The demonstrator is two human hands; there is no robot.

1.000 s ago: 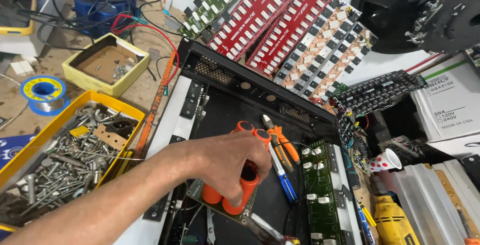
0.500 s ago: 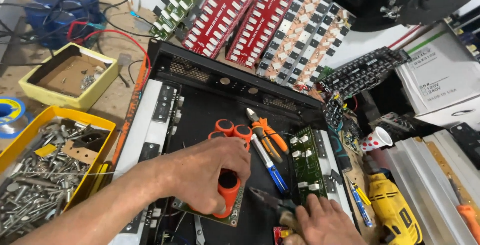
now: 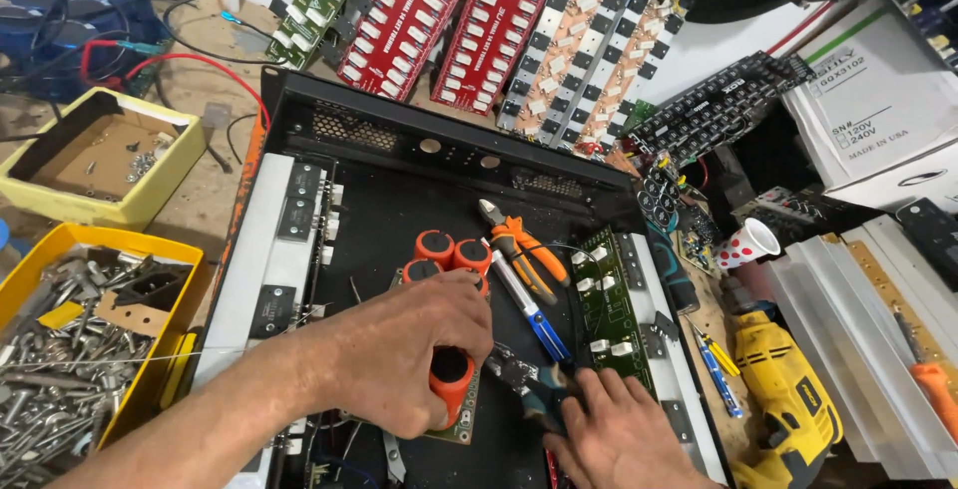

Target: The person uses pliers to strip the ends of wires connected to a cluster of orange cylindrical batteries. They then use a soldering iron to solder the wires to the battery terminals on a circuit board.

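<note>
- Cluttered with electronics parts, a pale wooden tabletop (image 3: 215, 185) is carrying an open black metal chassis (image 3: 399, 200), seen from above by the worker's head camera.
- Leaning behind the chassis are rows of long red and white circuit boards (image 3: 469, 20), while a yellow plastic tray of loose screws and metal fittings (image 3: 70, 349) is sitting at the left edge.
- Reaching in from the lower left, the person's left hand (image 3: 409, 354) is pressing down on a small green circuit board (image 3: 461, 427) lying on the chassis floor, its grip clenched around one of the orange cylindrical capacitors (image 3: 452, 374) standing on that board.
- More of the same orange capacitors are standing upright just beyond the knuckles.
- Coming in from the bottom edge, the right hand (image 3: 619, 434) is grasping dark-handled pliers (image 3: 529, 384), whose tip is lying just beside the held capacitor.
- Lying on the chassis floor nearby are orange-handled cutters (image 3: 529, 249) and a blue-handled screwdriver (image 3: 539, 319), with a yellow power drill (image 3: 788, 389) resting on the tabletop to the right.
</note>
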